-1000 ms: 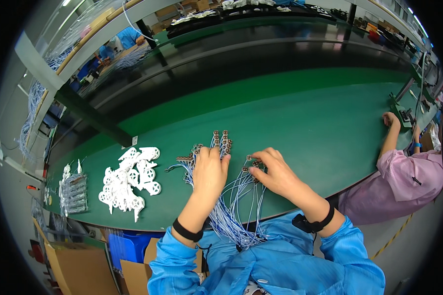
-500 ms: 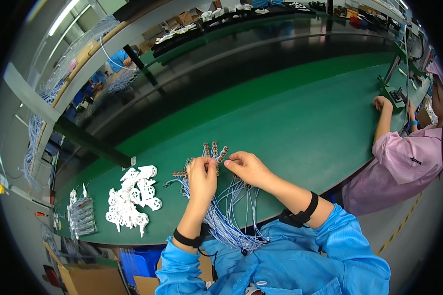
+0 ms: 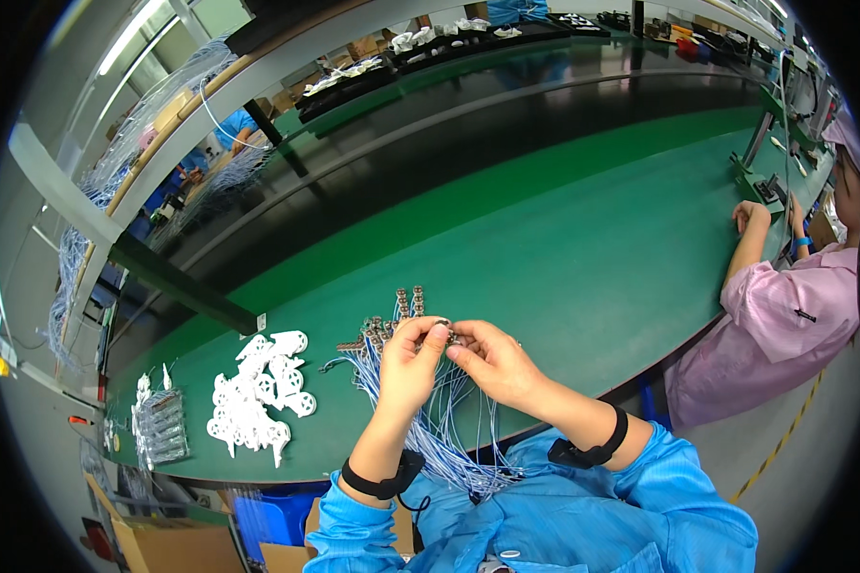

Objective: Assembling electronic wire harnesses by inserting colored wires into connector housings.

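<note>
Over the near edge of the green table (image 3: 564, 277), both hands meet fingertip to fingertip. My left hand (image 3: 413, 368) pinches a small metal cable end (image 3: 449, 333), and my right hand (image 3: 499, 365) grips it from the other side. Fingers cover most of this piece. Beneath them, a bundle of thin blue-and-white cables (image 3: 440, 449) runs from the table toward my lap. Rows of brown-silver metal ends (image 3: 410, 301) stick out beyond my left hand. More metal ends (image 3: 358, 344) lie to its left.
White plastic parts with round wheel-like ends (image 3: 258, 396) lie piled on the left. Beside them are clear-wrapped pieces (image 3: 161, 425). A shelf post (image 3: 182, 284) rises at the back left. On the right a person in pink (image 3: 784, 325) works at a small green fixture (image 3: 757, 181).
My hands were apart and now meet at the fingertips. The row of metal ends beside my right fingers has come down between both hands.
</note>
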Demonstrator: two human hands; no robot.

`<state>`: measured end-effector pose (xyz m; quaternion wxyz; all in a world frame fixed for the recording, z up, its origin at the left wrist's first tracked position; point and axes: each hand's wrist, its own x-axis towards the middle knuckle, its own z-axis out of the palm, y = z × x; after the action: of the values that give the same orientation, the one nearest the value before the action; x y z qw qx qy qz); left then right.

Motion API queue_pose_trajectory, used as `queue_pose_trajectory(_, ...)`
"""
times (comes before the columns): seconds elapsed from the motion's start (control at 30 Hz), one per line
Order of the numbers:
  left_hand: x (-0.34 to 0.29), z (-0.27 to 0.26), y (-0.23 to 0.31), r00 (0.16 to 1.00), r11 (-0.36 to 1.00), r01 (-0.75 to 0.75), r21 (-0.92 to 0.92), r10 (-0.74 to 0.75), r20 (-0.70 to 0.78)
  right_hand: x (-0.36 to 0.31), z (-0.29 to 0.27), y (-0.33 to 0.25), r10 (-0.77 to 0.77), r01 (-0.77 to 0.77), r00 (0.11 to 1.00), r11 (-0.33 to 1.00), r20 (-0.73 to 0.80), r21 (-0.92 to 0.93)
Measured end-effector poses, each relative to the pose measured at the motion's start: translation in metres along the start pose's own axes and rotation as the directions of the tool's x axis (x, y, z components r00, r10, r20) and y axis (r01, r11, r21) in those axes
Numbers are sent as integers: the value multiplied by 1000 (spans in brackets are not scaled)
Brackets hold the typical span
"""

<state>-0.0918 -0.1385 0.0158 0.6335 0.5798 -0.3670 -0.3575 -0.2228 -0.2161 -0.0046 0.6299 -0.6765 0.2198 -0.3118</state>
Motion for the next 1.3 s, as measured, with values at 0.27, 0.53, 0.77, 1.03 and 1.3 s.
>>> queue_pose_trajectory(0.27,0,11,-3,963,856,267,-442,-228,142,-6,-9,19,-54,56,998,989,-20,136)
queue_pose_trajectory(0.53,7,12,-10,925,845,379,-377,-335,178,0,-24,22,95,-130,989,924,113,359)
queue_pose_trajectory(0.77,12,6,-41,961,958,244,152,-260,93,0,-42,3,370,-301,920,878,129,-371)
queue_pose_trajectory(1.03,17,-67,0,952,799,21,601,167,-256,21,-31,-8,68,-46,998,709,3,-704)
queue_pose_trajectory(1.3,-4,-65,-9,960,774,-5,633,181,-215,66,37,24,76,112,971,700,229,-705)
